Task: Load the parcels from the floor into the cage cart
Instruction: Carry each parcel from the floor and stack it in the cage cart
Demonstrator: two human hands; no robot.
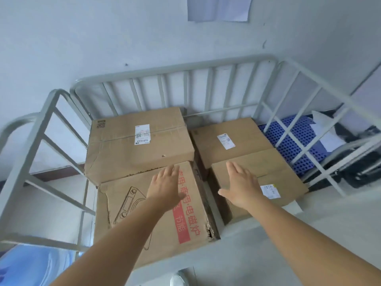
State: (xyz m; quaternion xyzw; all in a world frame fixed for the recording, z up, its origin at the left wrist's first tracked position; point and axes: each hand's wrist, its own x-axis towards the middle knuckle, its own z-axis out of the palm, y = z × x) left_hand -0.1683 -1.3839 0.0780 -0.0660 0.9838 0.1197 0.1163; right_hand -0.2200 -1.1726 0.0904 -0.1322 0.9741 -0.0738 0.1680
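Several brown cardboard parcels lie inside the grey metal cage cart. At the near left is a torn box with a red printed strip and a cooker drawing. Behind it sits a larger box with a white label. On the right, a flat box with a label lies in front of another labelled box. My left hand hovers flat over the red-strip box, fingers apart, holding nothing. My right hand is spread over the near right box, also holding nothing.
The cart's barred sides rise on the left, back and right. Beyond the right bars are a blue perforated mat and dark bags with white paper. A pale wall stands behind. Something blue is at the lower left.
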